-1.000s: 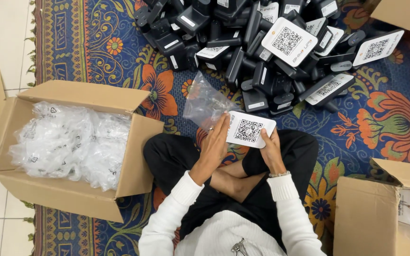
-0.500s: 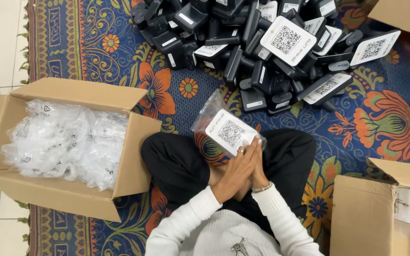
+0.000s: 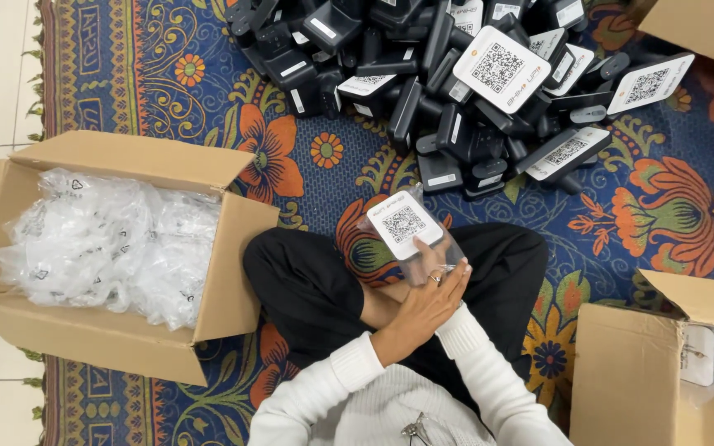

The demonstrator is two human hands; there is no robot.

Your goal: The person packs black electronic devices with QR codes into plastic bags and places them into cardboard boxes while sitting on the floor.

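We drew the bagged device [image 3: 404, 224] lower toward our lap than before.
Left hand [image 3: 423, 307] lay flat, fingers together, over the right hand, whose grip we could not tell.

Bright, even light; sharp, soft shadows

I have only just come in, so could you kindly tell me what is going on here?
A person sits cross-legged on a blue floral rug. The left hand and right hand are pressed together over a clear plastic bag that holds a white square device with a printed code, above the lap. A pile of black devices lies ahead, an open cardboard box of clear bags stands to the left, and another cardboard box to the right.
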